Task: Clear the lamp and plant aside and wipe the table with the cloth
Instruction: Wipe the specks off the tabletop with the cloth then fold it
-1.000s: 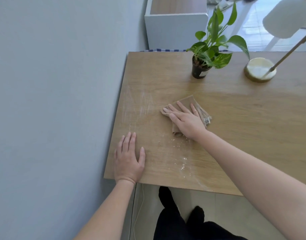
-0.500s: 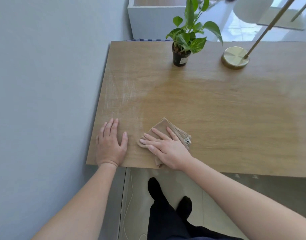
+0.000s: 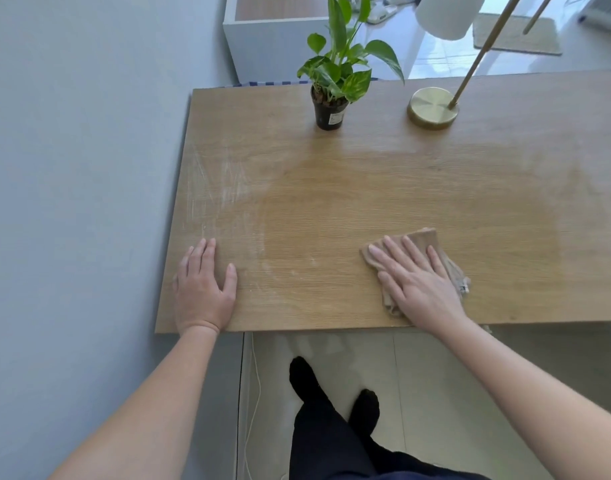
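Note:
A folded tan cloth [image 3: 426, 239] lies on the wooden table [image 3: 383, 192] near its front edge. My right hand [image 3: 418, 282] presses flat on the cloth, fingers spread. My left hand [image 3: 203, 289] rests flat and empty on the table's front left corner. A green plant in a black pot [image 3: 330, 110] stands at the far edge. To its right is the lamp with a round brass base [image 3: 432, 107], a slanted brass rod and a white shade [image 3: 442, 13]. White dusty streaks [image 3: 221, 192] mark the left part of the tabletop.
A grey wall [image 3: 72, 168] runs along the table's left side. Behind the table stands a white cabinet [image 3: 262, 39]. My legs in black [image 3: 331, 417] stand on the tiled floor below the front edge, beside a thin white cord [image 3: 253, 393].
My right hand slid the cloth toward the front edge, then to the right along it. My left hand stayed on the front left corner. The view shifted.

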